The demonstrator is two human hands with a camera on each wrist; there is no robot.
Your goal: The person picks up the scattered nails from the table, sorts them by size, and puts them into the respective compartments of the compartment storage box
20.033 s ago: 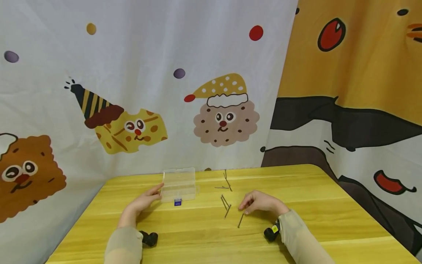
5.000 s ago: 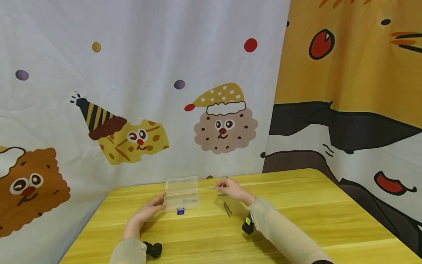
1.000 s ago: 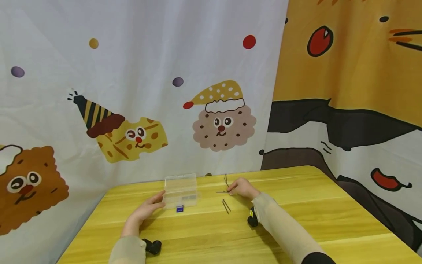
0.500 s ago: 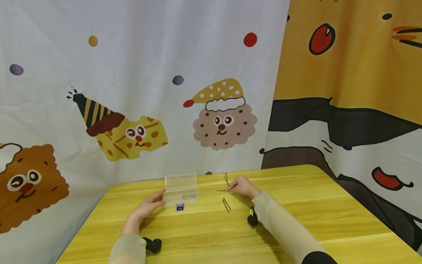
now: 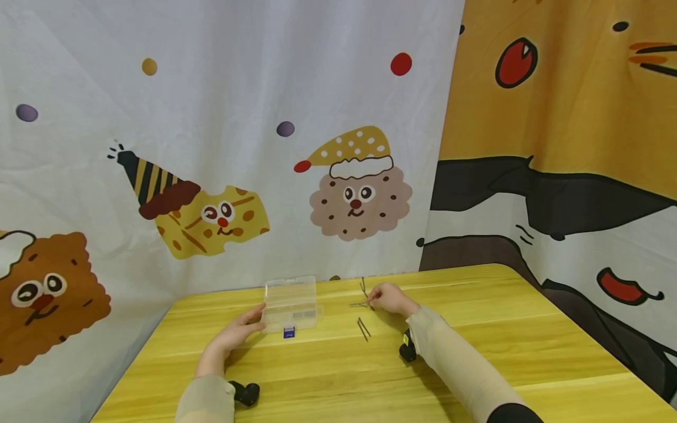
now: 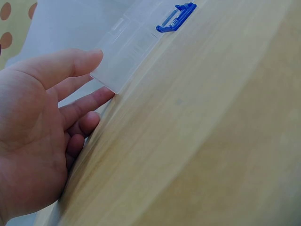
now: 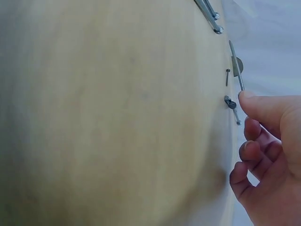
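A clear plastic box (image 5: 290,324) with a raised lid and a blue latch (image 5: 288,332) stands at the table's back. Small grey pieces show dimly inside it. My left hand (image 5: 235,335) touches the box's left side with thumb and fingertips; in the left wrist view its fingers (image 6: 89,101) lie loosely about the box corner. With thumb and forefinger, my right hand (image 5: 391,298) pinches a thin metal nail (image 7: 237,66), which points left toward the box. Several other nails lie close by: a pair (image 5: 363,329) in front, more (image 5: 363,286) behind, partly hidden by the hand.
A yellow wood-grain table (image 5: 338,376) reaches back to a printed curtain (image 5: 238,147). Black wrist cameras hang at both cuffs, near the tabletop. The box's lid leans up toward the curtain.
Over twenty seconds, nails have left the tabletop and grey pieces have appeared in the box. Since five seconds ago the right hand has come back from beside the box; lately it shifts slightly right.
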